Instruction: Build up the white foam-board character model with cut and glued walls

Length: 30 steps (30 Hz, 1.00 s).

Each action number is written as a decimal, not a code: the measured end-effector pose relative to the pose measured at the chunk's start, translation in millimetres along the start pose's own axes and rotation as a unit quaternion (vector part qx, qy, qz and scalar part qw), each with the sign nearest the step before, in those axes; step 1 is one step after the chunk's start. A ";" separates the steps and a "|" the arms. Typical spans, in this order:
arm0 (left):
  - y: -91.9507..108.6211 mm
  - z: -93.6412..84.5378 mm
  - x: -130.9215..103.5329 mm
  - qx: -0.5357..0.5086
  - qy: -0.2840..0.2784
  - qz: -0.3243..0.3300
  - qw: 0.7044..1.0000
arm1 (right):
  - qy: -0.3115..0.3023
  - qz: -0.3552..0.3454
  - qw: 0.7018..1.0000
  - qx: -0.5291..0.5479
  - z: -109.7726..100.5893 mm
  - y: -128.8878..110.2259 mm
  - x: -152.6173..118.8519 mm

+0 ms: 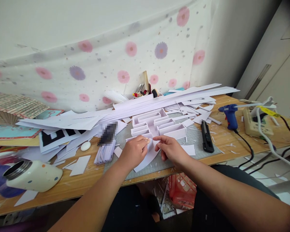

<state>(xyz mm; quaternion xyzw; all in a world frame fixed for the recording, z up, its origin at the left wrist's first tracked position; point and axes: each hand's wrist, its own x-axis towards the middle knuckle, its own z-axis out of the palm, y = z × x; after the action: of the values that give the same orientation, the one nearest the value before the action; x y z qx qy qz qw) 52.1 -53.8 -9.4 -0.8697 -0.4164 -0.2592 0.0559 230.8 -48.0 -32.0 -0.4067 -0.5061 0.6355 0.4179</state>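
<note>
A white foam-board model [170,129] with parallel narrow walls and compartments rests on the grey cutting mat [132,172]. Just in front of it is my left hand [135,149], its fingers curled and pressed together near a curved white sheet [145,161]; what they hold, if anything, is too small to name. My right hand [170,148] is at the sheet's right side, fingers bent and apart, with nothing visible between them. A black box cutter [207,137] lies on the mat to the right.
White strips [164,103] pile up behind the model. A blue glue gun [230,116] and power strip [257,122] stand right. Left are a phone [105,151], white oval object [85,146] and cream bottle [36,175]. A red basket [182,190] sits below.
</note>
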 end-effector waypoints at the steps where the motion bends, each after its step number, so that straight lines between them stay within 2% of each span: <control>1: 0.0 0.2 -0.1 0.001 0.001 0.001 1.000 | -0.005 -0.003 1.000 0.001 1.3 0.8 -0.2; 9: 0.0 0.7 -0.2 0.007 0.004 0.002 1.000 | -0.016 0.000 1.000 0.013 6.2 0.2 -4.2; 19: 2.0 -0.3 0.5 0.002 0.005 0.006 1.000 | -0.036 0.047 0.995 0.085 13.8 0.1 -21.6; 26: 0.7 -0.6 1.3 0.001 0.007 0.004 1.000 | -0.070 0.046 0.996 0.013 24.6 6.8 -28.5; 30: -0.4 0.4 1.4 -0.001 0.008 0.004 1.000 | -0.038 0.035 0.999 -0.002 27.4 11.9 -27.0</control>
<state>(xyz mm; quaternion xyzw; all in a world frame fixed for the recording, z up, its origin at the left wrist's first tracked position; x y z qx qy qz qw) 52.7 -52.4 -9.2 -0.8693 -0.4119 -0.2666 0.0599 212.3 -83.5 -36.8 -0.4007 -0.5086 0.6633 0.3754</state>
